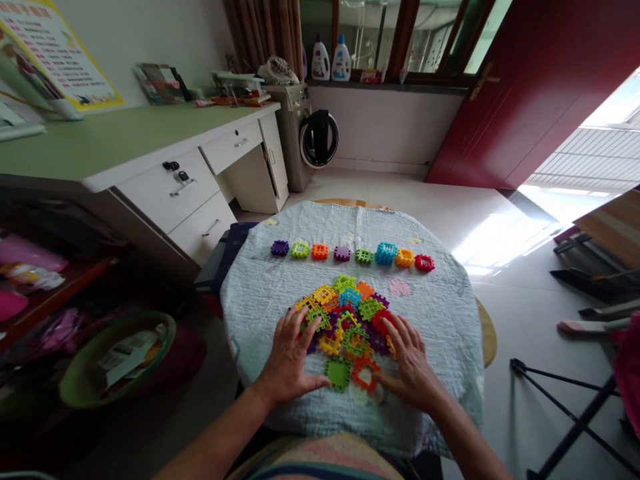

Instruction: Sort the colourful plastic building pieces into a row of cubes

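Note:
A loose heap of colourful interlocking plastic tiles lies on the cloth-covered round table. My left hand rests at the heap's left side, fingers spread, its thumb beside a solid green tile. On the other side my right hand is spread too, with its thumb near an orange open-centred tile and its fingertips by a red tile. Beyond the heap runs a row of small stacks of joined tiles, from a dark purple stack to a taller blue stack and a red stack.
A green-topped desk with drawers stands at the left, near a washing machine. A green basket sits on the floor at lower left. At right are a red door and a folding stand's dark legs.

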A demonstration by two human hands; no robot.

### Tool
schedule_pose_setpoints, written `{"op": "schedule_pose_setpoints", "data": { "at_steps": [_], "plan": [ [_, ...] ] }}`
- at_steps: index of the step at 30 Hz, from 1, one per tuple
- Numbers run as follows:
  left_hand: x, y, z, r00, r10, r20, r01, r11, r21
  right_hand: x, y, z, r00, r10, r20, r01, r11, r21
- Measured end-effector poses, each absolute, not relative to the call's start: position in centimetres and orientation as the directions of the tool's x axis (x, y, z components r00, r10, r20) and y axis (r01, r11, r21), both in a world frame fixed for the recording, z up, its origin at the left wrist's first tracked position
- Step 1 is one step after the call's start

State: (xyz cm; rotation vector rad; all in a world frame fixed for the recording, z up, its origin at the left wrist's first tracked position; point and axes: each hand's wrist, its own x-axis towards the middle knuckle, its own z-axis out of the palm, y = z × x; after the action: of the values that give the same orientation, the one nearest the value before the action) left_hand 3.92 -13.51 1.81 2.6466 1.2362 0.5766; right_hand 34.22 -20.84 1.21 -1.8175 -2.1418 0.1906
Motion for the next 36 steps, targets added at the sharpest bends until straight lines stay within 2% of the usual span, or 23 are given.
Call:
{"op": "schedule_pose_setpoints", "data": {
  "at_steps": [3,6,14,21,25,29,32,36],
  "plan": [
    [5.0,-14.6,2.0,0.651,0.726,0.223,0.660,-0.686,0.307,32.5,-21.6,1.6,-0.205,0.971,0.122,0.926,0.233,-0.297],
    [6.2,-14.8,2.0,0.663,0.723,0.194,0.662,-0.687,0.300,31.5,-21.1,1.3,-0.195,0.973,0.123,0.933,0.222,-0.283],
    [7.3,-12.5,1.7,0.583,0.769,0.263,0.726,-0.638,0.256,31.0,-18.2,0.5,-0.052,0.959,0.277,0.952,0.132,-0.277],
    [5.5,-11.5,2.2,0.609,0.735,0.297,0.694,-0.675,0.248,34.1,-17.1,1.4,0.132,0.933,0.336,0.892,0.035,-0.450],
    [3.0,-8.5,2.0,0.414,0.830,0.375,0.791,-0.531,0.304,36.7,-16.9,1.9,0.205,0.933,0.295,0.878,-0.043,-0.476],
    [1.1,-4.8,0.6,0.219,0.880,0.421,0.853,-0.382,0.355,36.8,-16.5,1.9,0.191,0.950,0.245,0.901,-0.071,-0.428],
    [0.7,-3.6,-0.4,0.162,0.906,0.390,0.886,-0.308,0.347,35.8,-16.2,1.8,0.158,0.967,0.202,0.919,-0.069,-0.389],
    [1.0,-3.8,-0.9,0.193,0.915,0.353,0.914,-0.299,0.275,34.6,-15.9,1.7,0.154,0.974,0.166,0.918,-0.079,-0.389]
  ]
}}
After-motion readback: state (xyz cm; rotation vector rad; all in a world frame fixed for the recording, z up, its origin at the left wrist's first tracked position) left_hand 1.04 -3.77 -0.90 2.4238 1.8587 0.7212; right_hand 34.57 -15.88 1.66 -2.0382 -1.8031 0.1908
